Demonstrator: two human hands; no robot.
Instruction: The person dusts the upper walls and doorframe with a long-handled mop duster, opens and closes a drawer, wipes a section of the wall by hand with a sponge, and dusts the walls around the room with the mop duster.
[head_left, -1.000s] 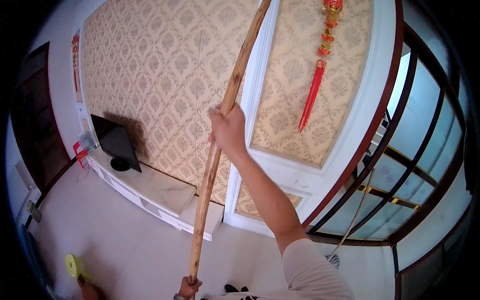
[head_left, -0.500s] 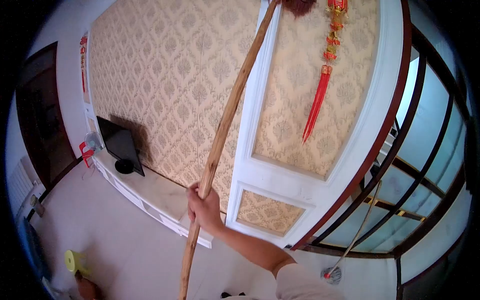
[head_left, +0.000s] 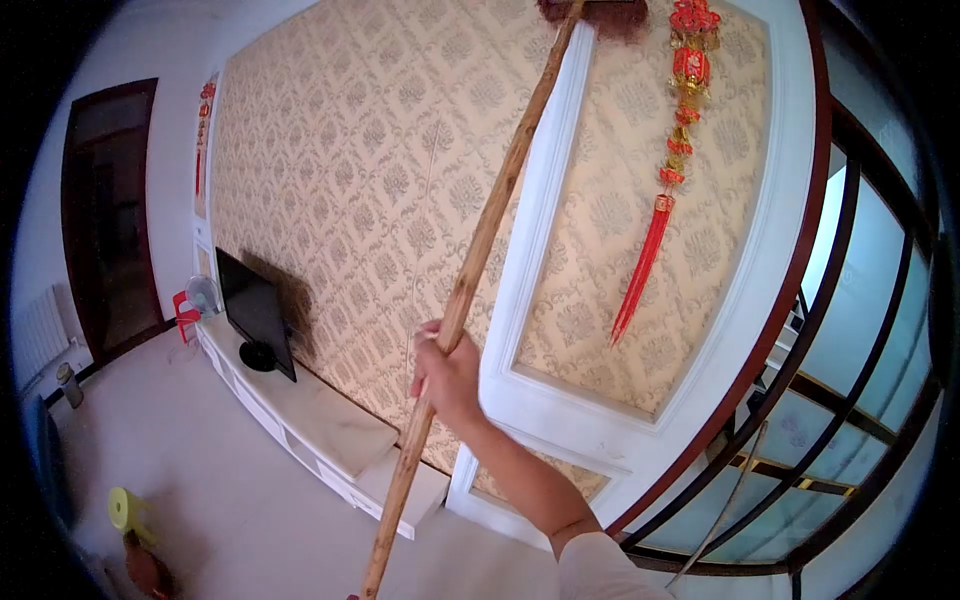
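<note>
My right hand (head_left: 448, 375) is closed around the long wooden handle of a broom (head_left: 490, 235). The handle rises at a slant across the view, from the bottom edge to the top. Its reddish-brown bristle head (head_left: 615, 18) is up against the upper wall, over the white trim, and is partly cut off by the frame. At the bottom edge, beside the handle's lower end, a sliver of skin is probably my left hand (head_left: 352, 597); its fingers are hidden. A red and gold hanging ornament (head_left: 690, 70) with a red tassel hangs right of the handle.
A television (head_left: 258, 315) stands on a low white cabinet (head_left: 330, 425) along the patterned wall. A yellow stool (head_left: 125, 510) and a brown object I cannot make out (head_left: 148, 567) are at lower left. A stick (head_left: 735, 490) leans by the dark-framed glass partition (head_left: 800, 490).
The view has tilted up and to the left, so the wall ornament shows more fully. My right hand and the broom appear higher and further right, and more of the bristle head shows.
</note>
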